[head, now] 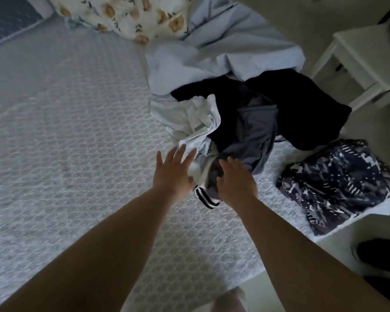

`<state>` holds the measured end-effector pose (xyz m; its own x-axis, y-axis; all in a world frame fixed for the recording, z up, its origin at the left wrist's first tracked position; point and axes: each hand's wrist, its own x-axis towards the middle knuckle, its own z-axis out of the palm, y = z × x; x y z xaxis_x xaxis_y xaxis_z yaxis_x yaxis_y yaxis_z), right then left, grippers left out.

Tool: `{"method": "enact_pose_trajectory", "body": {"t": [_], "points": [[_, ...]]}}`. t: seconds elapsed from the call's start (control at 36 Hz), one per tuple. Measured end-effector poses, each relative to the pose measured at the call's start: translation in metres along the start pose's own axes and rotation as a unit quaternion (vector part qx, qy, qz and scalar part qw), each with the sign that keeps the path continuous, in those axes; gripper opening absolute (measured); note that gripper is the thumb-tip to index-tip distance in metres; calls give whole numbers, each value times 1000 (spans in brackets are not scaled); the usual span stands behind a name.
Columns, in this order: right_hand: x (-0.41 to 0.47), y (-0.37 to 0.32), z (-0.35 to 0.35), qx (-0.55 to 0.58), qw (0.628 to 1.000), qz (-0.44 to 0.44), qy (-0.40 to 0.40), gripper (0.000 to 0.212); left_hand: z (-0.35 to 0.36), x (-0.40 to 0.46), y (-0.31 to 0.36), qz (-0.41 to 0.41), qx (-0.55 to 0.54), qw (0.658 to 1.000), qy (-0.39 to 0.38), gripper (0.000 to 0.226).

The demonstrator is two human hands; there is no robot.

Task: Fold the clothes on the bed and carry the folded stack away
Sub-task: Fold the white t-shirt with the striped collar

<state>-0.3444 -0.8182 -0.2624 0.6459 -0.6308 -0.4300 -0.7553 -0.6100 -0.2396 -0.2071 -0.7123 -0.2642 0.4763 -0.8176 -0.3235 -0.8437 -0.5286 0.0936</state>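
Observation:
A heap of unfolded clothes lies on the right half of the bed (65,136): a white garment (196,122), a grey one (254,131), a black one (302,104) and a piece with a black-and-white striped cuff (206,198). My left hand (172,174) reaches with straight, spread fingers to the near edge of the white garment. My right hand (234,179) lies over the near end of the grey garment, just above the striped cuff, with fingers bent down into the fabric. A dark blue patterned garment (333,185) lies apart near the bed's right corner.
A light blue blanket (223,48) is bunched behind the heap, and a floral pillow (126,14) sits at the head of the bed. A white bedside table (365,64) stands on the floor to the right. The bed's near edge runs below my forearms.

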Motion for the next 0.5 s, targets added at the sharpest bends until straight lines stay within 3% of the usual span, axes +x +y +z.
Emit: {"method": "enact_pose_trajectory", "body": {"t": [0.17,0.28,0.36,0.5], "points": [[58,47,9,-81,994,-67,-33,55,37,52,18,-29,7,999,-34,68],[87,48,33,-88,988,-123,-19,49,75,68,11,-55,16,996,-67,76],[105,39,56,-100,977,-186,-15,47,104,73,3,-45,40,993,-105,77],[128,39,90,-138,962,-235,-30,38,139,87,6,-10,-16,986,-163,79]]}}
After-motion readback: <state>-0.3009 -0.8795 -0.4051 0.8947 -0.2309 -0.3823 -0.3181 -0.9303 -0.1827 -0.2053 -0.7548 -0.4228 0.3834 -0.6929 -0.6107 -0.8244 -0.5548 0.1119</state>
